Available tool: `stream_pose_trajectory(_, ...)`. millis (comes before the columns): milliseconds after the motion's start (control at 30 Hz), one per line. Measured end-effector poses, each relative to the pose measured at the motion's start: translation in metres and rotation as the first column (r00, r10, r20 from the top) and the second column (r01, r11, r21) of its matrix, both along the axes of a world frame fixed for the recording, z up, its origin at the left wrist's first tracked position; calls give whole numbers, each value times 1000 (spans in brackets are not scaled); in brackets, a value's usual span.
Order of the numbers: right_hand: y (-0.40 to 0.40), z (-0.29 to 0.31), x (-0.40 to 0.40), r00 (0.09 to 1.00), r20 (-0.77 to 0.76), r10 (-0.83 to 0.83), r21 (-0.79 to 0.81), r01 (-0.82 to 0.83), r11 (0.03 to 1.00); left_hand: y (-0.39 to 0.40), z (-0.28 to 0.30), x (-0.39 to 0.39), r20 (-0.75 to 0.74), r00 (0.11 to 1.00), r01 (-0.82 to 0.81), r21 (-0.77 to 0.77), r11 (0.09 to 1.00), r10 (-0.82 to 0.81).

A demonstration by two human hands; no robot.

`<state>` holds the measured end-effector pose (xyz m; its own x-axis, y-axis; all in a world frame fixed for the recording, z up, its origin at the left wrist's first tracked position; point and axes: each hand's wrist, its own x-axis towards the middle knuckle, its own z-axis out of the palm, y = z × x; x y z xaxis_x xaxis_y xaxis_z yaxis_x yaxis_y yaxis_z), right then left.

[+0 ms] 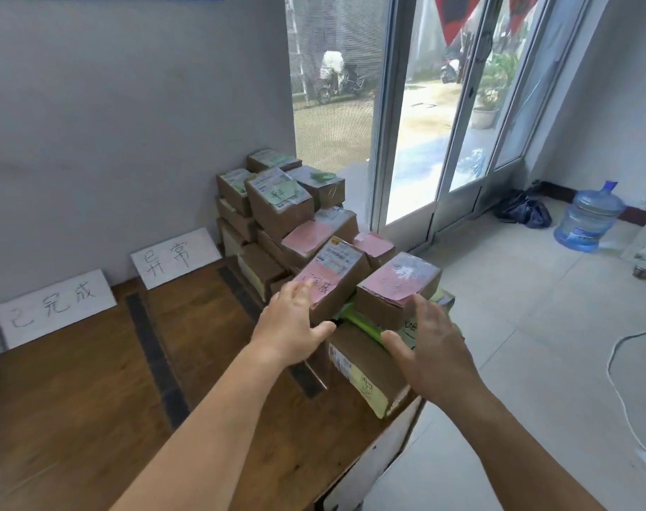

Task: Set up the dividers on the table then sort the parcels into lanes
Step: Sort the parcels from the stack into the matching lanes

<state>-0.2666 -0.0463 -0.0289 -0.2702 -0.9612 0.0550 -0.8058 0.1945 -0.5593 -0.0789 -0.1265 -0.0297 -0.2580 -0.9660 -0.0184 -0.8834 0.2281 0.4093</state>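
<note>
Parcels, brown cardboard boxes with pink or green labels (295,215), stood stacked at the right end of the brown wooden bench (74,400), against the grey wall. Two dark strip dividers (155,359) lay across the benchtop. Two white handwritten paper signs (56,307) leaned on the wall behind the lanes. Left hand (292,322) and right hand (432,348) reached toward the nearest pink-labelled boxes (399,285), each grip open, fingers spread, holding nothing.

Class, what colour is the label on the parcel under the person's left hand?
Pink, with handwriting on it, on the parcel under the left hand; the head view shows it.
</note>
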Motion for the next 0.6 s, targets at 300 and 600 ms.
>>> stream_pose_trajectory(300,-42,-6,-21,996,88,-34,23,32,999,-35,-10,-18,115,986,-134,88,987,124)
stream_pose_trajectory(600,-51,-9,-14,995,56,-80,92,75,993,-53,-25,-19,146,977,-167,48,985,158)
